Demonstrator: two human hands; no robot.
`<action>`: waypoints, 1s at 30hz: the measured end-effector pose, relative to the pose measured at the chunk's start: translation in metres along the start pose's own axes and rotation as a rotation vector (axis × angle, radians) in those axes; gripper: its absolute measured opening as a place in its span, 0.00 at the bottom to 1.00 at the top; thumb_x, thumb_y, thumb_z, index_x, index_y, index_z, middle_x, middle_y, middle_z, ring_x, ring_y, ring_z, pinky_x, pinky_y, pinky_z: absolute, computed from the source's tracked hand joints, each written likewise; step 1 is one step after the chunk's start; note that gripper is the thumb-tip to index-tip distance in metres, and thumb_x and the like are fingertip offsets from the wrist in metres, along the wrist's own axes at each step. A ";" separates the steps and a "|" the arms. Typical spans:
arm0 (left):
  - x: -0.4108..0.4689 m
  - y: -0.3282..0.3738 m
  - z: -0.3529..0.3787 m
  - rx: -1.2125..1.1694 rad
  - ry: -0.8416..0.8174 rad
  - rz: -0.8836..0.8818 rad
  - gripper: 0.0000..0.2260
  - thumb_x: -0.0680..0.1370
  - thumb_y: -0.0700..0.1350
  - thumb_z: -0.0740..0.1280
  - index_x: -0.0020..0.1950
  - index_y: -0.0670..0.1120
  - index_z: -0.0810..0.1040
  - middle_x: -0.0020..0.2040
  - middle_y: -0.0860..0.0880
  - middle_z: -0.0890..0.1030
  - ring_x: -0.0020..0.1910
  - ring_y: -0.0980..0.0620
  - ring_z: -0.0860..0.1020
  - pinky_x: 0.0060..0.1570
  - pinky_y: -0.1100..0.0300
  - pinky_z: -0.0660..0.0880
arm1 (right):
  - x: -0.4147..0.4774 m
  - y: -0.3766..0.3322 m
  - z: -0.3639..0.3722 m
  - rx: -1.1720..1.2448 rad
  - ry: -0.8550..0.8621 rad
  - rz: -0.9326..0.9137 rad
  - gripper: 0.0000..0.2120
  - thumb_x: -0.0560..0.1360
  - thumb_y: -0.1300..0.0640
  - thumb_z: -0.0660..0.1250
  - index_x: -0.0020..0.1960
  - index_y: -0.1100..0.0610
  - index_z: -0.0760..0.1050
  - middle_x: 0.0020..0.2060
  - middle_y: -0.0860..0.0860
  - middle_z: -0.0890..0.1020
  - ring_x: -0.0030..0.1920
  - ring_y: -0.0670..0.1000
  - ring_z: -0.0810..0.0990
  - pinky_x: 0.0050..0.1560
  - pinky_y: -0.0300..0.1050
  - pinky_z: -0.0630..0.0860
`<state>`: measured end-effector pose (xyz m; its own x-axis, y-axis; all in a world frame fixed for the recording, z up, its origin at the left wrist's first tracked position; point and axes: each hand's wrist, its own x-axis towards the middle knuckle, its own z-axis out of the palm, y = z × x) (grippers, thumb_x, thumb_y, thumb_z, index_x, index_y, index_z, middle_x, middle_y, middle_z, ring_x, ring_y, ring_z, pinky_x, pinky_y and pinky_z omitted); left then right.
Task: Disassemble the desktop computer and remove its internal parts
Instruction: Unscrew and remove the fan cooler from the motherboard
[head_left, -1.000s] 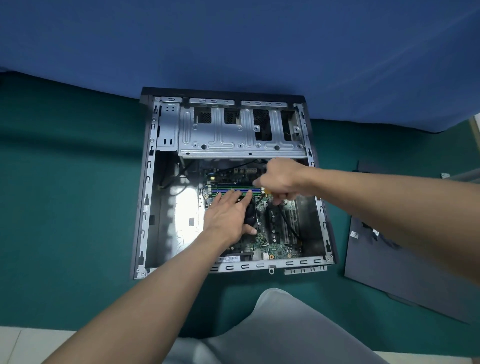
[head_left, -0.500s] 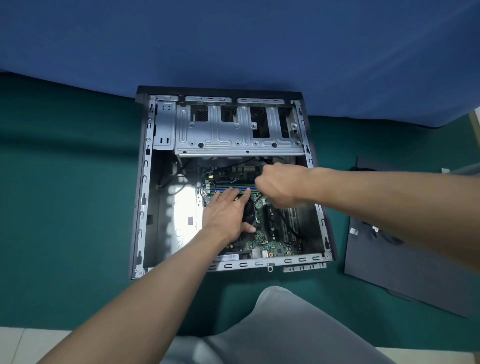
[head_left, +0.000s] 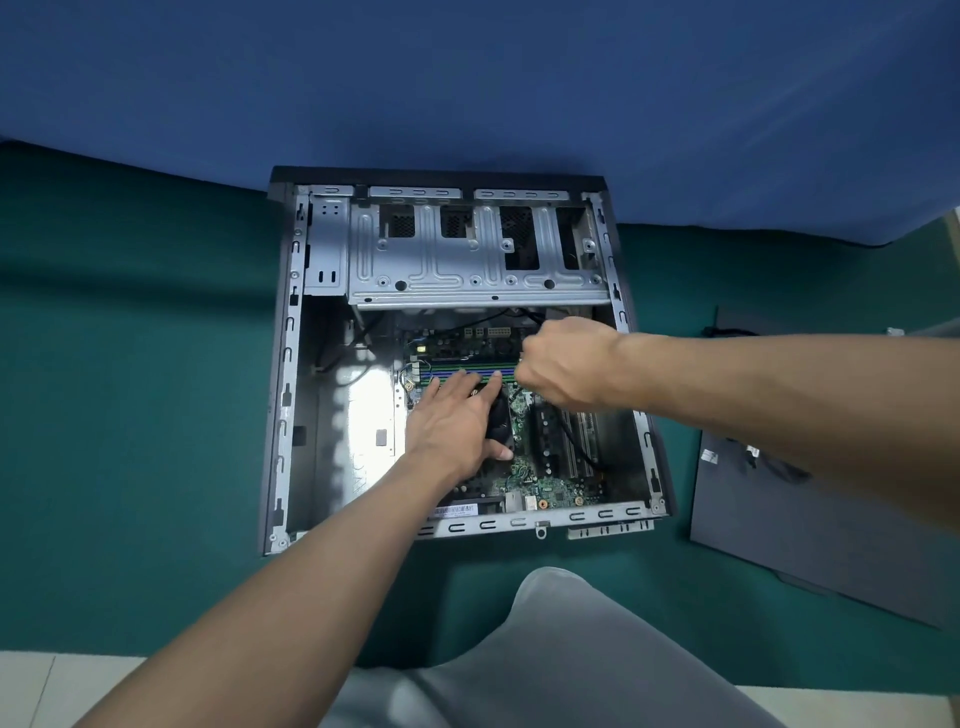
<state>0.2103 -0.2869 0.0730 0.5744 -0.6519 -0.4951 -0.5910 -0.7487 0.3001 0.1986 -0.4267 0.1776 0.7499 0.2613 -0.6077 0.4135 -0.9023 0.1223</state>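
Green cloth covers the worktop (head_left: 130, 364), blue backdrop (head_left: 467, 78) behind it

The desktop case (head_left: 283, 364) lies on its side in the centre of the cloth, side open and facing up. A silver drive cage (head_left: 467, 270) spans its far end. The left part of the case interior is bare shiny metal floor (head_left: 363, 410)

The left hand (head_left: 452, 421) reaches in from the near left, forearm crossing the near rim. Its fingers (head_left: 460, 382) are straight and slightly apart. They lie flat with the tips on the green and blue memory slots (head_left: 447, 370). The palm rests over a black round part (head_left: 497, 415), looks like the cooler fan, mostly hidden. The thumb lies against that part's near edge

The green motherboard (head_left: 540, 483) sits in the right half of the case, against the near rim. A knee in grey trousers (head_left: 571, 649) is at the bottom, just in front of the case

The right hand (head_left: 566, 364) comes in from the right, above the board just beside the left fingertips. Its fingers are curled tight in a fist, clamped on the upper end of a black cable (head_left: 576, 441). The back of the hand hides the grip point. The cable runs from under the fist toward the near right corner of the case

A dark grey side panel (head_left: 831, 545) lies flat on the cloth, apart from the case on the right, with some loose black leads (head_left: 779, 467) on it, blurred
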 end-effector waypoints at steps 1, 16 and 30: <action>0.000 0.000 0.000 0.002 0.002 0.001 0.43 0.73 0.63 0.67 0.79 0.52 0.47 0.79 0.47 0.53 0.78 0.49 0.48 0.76 0.52 0.44 | -0.001 0.000 0.000 -0.109 0.010 -0.092 0.11 0.79 0.62 0.58 0.38 0.54 0.64 0.34 0.55 0.76 0.40 0.59 0.80 0.35 0.46 0.70; 0.000 0.000 -0.001 -0.014 -0.008 0.001 0.43 0.73 0.62 0.67 0.79 0.52 0.46 0.79 0.48 0.53 0.78 0.49 0.47 0.76 0.52 0.44 | 0.019 -0.005 0.006 1.085 -0.282 0.680 0.13 0.80 0.66 0.53 0.38 0.56 0.62 0.32 0.52 0.65 0.29 0.49 0.65 0.19 0.34 0.62; 0.001 -0.002 0.002 -0.022 0.013 0.001 0.43 0.72 0.63 0.68 0.79 0.52 0.48 0.79 0.48 0.54 0.78 0.49 0.48 0.76 0.52 0.44 | 0.022 0.002 -0.007 0.866 -0.081 0.486 0.13 0.78 0.55 0.64 0.37 0.60 0.73 0.29 0.53 0.78 0.29 0.49 0.77 0.22 0.36 0.65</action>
<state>0.2109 -0.2856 0.0701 0.5808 -0.6544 -0.4842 -0.5796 -0.7501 0.3185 0.2197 -0.4202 0.1694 0.6872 -0.1978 -0.6990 -0.4724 -0.8527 -0.2232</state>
